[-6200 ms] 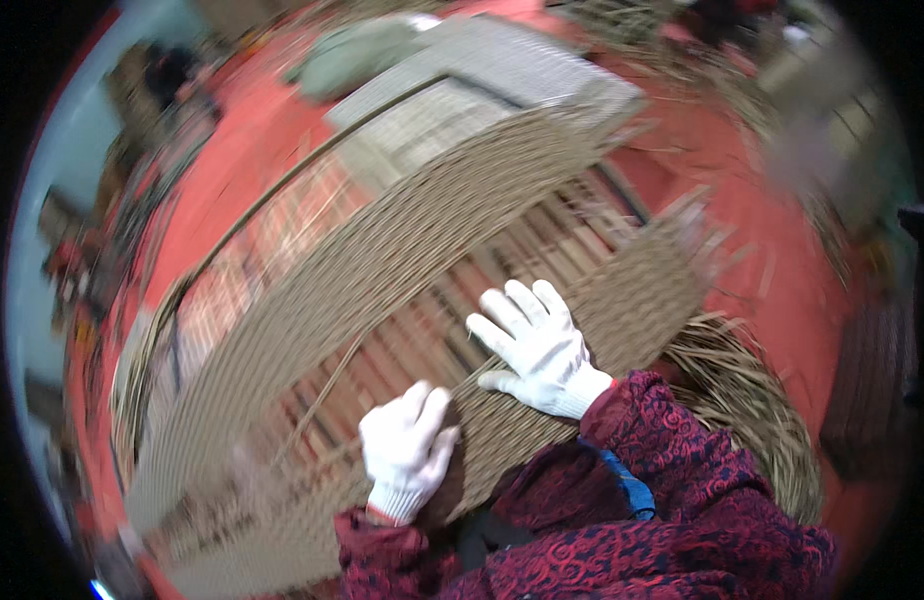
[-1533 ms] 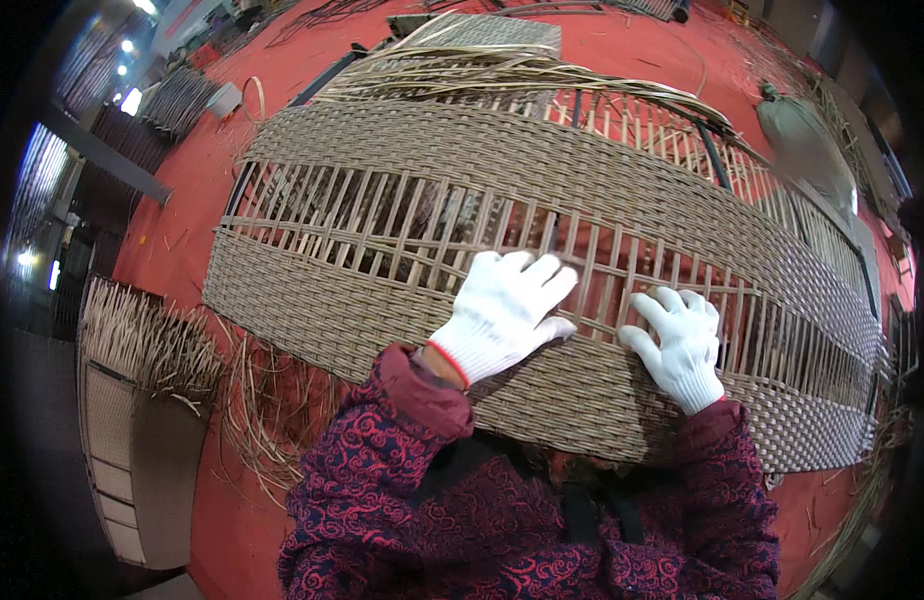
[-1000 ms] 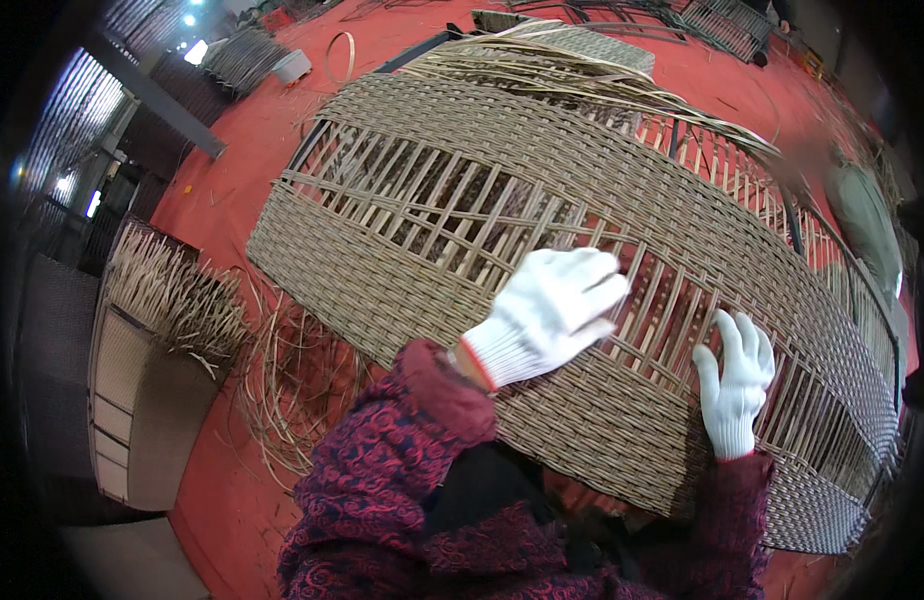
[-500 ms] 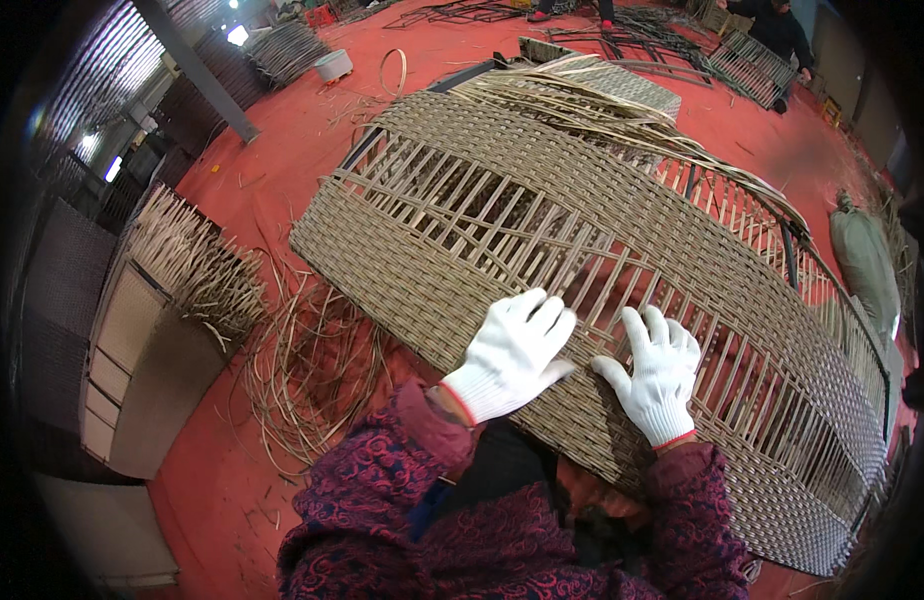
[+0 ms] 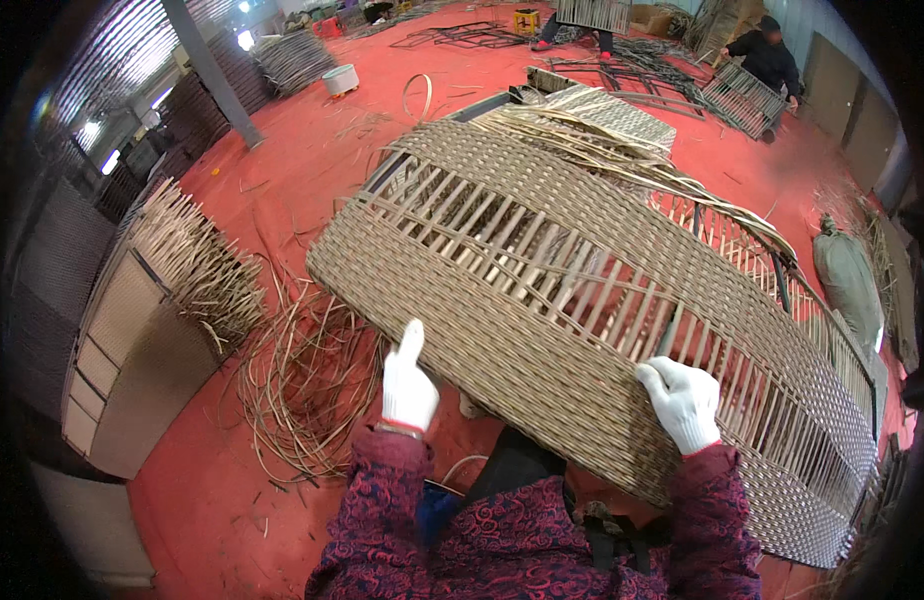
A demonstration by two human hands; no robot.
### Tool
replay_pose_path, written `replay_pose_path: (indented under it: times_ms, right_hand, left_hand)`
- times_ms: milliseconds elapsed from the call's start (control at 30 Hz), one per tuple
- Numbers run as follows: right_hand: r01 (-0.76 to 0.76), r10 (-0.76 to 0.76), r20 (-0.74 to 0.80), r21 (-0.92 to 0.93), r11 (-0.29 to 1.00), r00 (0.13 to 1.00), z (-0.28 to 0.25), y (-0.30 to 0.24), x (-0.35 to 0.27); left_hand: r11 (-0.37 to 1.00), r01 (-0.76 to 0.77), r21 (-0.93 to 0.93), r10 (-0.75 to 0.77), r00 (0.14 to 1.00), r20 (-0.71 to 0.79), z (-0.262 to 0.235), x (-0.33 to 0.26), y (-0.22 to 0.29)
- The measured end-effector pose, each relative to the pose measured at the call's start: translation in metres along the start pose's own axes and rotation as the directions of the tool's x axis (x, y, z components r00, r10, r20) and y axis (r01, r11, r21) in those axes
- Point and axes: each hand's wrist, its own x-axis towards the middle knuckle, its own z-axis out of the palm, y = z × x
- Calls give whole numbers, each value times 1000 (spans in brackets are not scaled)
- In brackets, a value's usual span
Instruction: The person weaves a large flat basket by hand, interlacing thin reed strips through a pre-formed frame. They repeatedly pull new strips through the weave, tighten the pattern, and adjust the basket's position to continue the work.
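A large wicker panel [image 5: 482,320] slants across in front of me, with two tightly woven tan bands and bare slats [image 5: 522,245] between them. At its near left edge, my left hand [image 5: 410,388] in a white knit glove grips the rim. One digit points up over the weave, and the other fingers are mostly hidden. My right hand [image 5: 685,402], gloved alike, is curled over the near woven band where it meets the open slats. A long loose strand [image 5: 542,262] lies across the slats.
Tangled wicker strands [image 5: 302,390] lie on the red floor at left, beside leaning woven panels [image 5: 142,350] with frayed ends. Long strands [image 5: 582,140] rest behind the panel. A green sack [image 5: 847,280] stands at right. Farther back, a person [image 5: 767,60] holds a slatted frame [image 5: 747,98].
My left hand has left the top of the weave for the panel's near left edge. My right hand has gone from spread fingers to curled. My view has shifted slightly.
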Motion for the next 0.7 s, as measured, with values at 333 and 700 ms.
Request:
replay_pose_path:
  times_ms: [333,700]
  right_hand:
    - [-242,232,-88,-132,961,969,-23,90,-75]
    - [-38,-66,-205,-466,884,977,-5,44,-62]
  left_hand:
    - [916,187,356,-316,882,350,-8,-109,-40]
    - [547,-497,674,213,861,462,-6,-39,80]
